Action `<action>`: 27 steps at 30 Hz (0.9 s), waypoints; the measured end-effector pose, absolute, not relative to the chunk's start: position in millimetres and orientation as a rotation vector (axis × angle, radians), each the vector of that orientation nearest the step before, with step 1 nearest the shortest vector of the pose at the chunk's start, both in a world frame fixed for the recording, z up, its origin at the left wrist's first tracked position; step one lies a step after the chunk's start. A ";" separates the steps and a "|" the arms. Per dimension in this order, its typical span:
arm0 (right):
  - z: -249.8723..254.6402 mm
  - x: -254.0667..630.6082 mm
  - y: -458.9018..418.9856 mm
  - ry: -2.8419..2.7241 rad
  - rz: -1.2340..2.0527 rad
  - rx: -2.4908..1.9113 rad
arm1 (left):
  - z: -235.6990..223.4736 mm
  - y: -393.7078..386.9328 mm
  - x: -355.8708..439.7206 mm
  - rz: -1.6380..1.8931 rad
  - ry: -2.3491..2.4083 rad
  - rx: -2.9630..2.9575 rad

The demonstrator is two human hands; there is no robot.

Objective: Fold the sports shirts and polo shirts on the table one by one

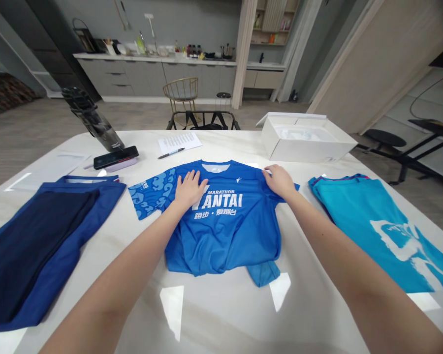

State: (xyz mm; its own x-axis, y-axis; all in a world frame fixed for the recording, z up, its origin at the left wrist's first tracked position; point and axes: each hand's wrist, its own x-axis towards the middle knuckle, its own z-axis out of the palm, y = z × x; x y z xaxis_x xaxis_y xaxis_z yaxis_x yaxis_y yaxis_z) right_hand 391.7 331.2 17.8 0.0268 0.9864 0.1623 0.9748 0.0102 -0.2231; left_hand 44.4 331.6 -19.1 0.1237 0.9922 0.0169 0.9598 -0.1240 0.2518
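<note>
A blue T-shirt (221, 238) with white "MARATHON YANTAI" print lies front up on the white table, neckline away from me. Its lower part is bunched, and a corner of cloth sticks out below the hem. My left hand (190, 189) rests flat on the chest beside the print, fingers spread, covering the first letter in part. At the shirt's right shoulder, my right hand (279, 181) has its fingers curled and pinching the fabric. The patterned left sleeve (153, 194) is spread out; the right sleeve is partly hidden under my right hand and forearm.
Folded dark blue clothes (40, 246) lie at left, a folded turquoise shirt (376, 216) at right. Farther back are a phone (115, 157), a pen (171, 153), a printed sheet (184, 141) and an open white box (302, 147). A chair (203, 118) stands behind the table.
</note>
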 end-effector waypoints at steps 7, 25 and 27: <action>-7.8 307.3 357.2 -2.276 0.402 -2.014 | -21.7 362.5 37.8 0.215 1.929 2.147; -22.7 299.4 424.1 -2.270 0.288 -2.090 | -28.8 437.1 41.1 0.173 1.971 2.174; -21.5 297.9 421.0 -2.260 0.258 -2.108 | -29.2 435.3 40.0 0.181 1.964 2.203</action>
